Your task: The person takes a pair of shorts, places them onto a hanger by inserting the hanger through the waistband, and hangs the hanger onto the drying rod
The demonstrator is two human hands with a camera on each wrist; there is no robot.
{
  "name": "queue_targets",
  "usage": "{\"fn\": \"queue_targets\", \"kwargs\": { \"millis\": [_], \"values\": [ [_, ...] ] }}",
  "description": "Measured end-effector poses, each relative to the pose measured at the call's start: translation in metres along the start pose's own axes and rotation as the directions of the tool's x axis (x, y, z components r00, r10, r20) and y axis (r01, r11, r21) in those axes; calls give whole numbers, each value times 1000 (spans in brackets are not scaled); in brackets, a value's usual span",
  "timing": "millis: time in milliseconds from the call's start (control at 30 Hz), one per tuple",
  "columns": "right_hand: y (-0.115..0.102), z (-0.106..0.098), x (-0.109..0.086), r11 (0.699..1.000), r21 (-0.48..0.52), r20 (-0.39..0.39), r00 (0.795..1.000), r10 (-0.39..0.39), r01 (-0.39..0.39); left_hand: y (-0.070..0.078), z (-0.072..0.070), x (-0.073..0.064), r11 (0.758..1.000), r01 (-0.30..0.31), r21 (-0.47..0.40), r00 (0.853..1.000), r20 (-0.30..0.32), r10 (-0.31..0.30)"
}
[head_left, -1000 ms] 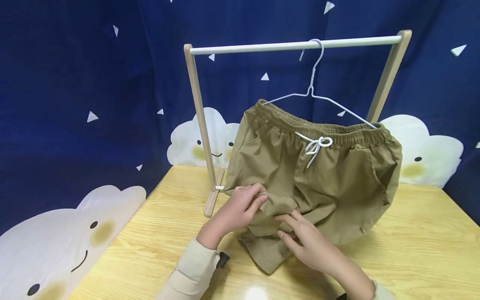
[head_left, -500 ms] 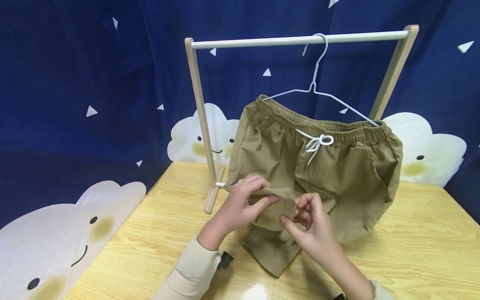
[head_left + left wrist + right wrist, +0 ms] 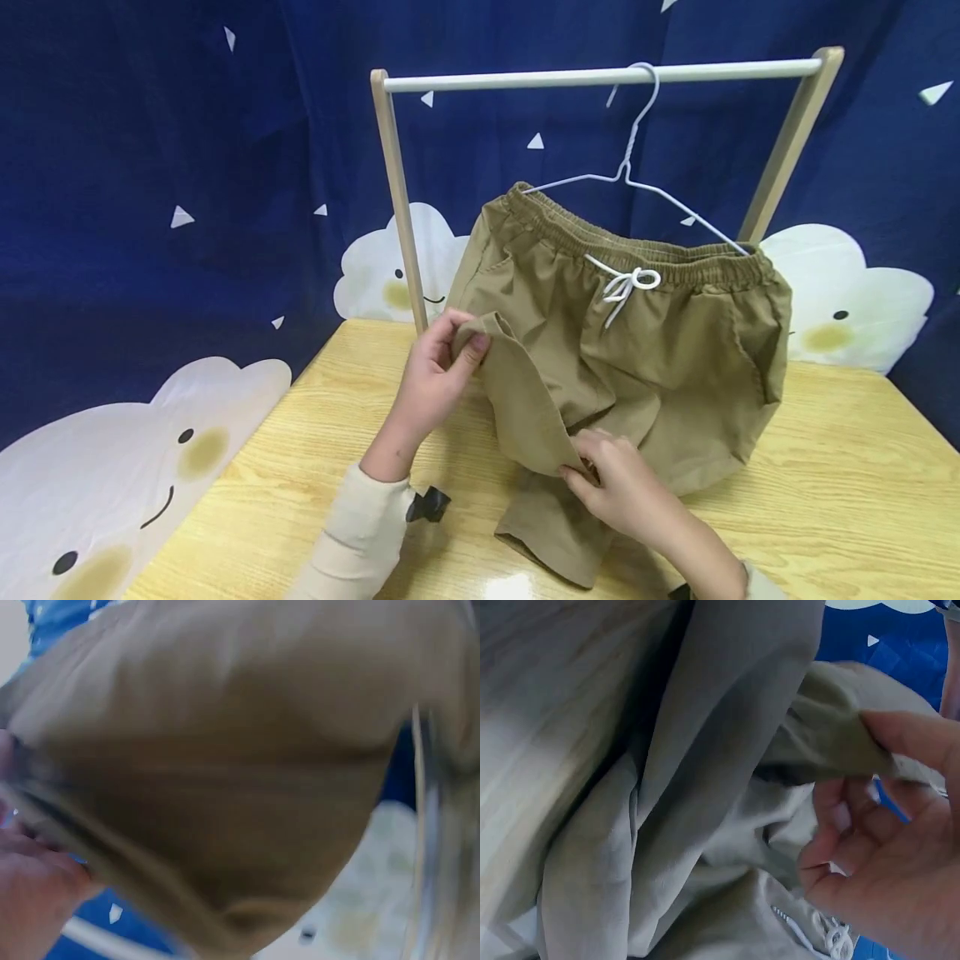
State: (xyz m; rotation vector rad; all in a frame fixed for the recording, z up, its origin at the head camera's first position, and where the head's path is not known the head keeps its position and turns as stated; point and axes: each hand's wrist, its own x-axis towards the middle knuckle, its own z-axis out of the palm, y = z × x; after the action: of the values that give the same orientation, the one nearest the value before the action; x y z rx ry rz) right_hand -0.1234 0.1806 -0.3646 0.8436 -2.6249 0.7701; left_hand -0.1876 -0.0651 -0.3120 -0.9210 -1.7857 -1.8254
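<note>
Khaki shorts (image 3: 675, 358) with an elastic waist and a white drawstring bow (image 3: 632, 279) hang on a white wire hanger (image 3: 626, 171). My left hand (image 3: 431, 375) pinches one corner of a leg hem and holds it up to the left. Lower and to the right, my right hand (image 3: 622, 487) grips the other side of that hem, so the leg edge is stretched between the two hands. The other leg's end (image 3: 555, 533) droops onto the table. In the right wrist view the thumb and fingers of my right hand (image 3: 900, 825) hold the khaki cloth. The left wrist view is blurred.
A small rack with a white rail (image 3: 510, 81) and wooden posts (image 3: 795, 142) carries the hanger. It stands on a wood-grain table (image 3: 300, 467). Behind hangs a dark blue cloth (image 3: 187, 108) with white triangles and smiling clouds (image 3: 187, 467).
My left hand has moved up and to the left, lifting the hem corner. The right hand has gone lower and grips the hem. The leg edge is now spread between them.
</note>
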Motion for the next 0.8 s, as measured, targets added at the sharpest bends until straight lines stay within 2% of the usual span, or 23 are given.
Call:
{"fn": "queue_targets", "kwargs": {
  "millis": [67,133,200,267,333,367,400,467,533,600,667,700,733,800],
  "values": [
    [1,-2,1,1000,-6,-5,1000,27,-27,0,-15,5,994,26,103,998,-51,-21],
    [2,-6,2,998,1,-13,998,63,-63,0,-32,8,964,62,257,995,-94,-39],
    [4,-9,3,996,22,-27,996,85,-84,0,-48,10,904,122,411,988,-140,-69],
    [6,-13,4,996,39,-53,995,85,-83,1,-63,10,827,203,525,975,-186,-121],
    [8,-16,5,997,27,-85,994,69,-67,1,-74,10,758,282,588,958,-219,-186],
    [8,-18,5,998,16,-96,994,55,-54,2,-78,10,736,318,597,948,-223,-228],
    [9,-19,5,999,5,-104,994,43,-42,3,-81,10,721,363,590,932,-225,-285],
    [8,-22,6,999,28,-77,996,40,-37,5,-85,10,706,457,541,886,-212,-412],
    [7,-24,6,997,78,-54,999,3,2,5,-84,11,685,562,464,820,-198,-538],
    [4,-25,7,989,135,-34,998,-58,62,5,-82,12,638,659,398,741,-200,-640],
    [1,-24,6,968,202,-15,989,-146,146,4,-80,14,603,719,347,685,-209,-698],
    [0,-23,6,952,238,-4,980,-198,193,5,-80,14,585,738,337,665,-214,-715],
    [-1,-22,5,933,272,16,969,-248,235,6,-79,14,570,749,338,652,-217,-727],
    [-5,-19,4,900,340,74,946,-314,273,10,-79,14,538,740,403,648,-214,-731]
  ]
}}
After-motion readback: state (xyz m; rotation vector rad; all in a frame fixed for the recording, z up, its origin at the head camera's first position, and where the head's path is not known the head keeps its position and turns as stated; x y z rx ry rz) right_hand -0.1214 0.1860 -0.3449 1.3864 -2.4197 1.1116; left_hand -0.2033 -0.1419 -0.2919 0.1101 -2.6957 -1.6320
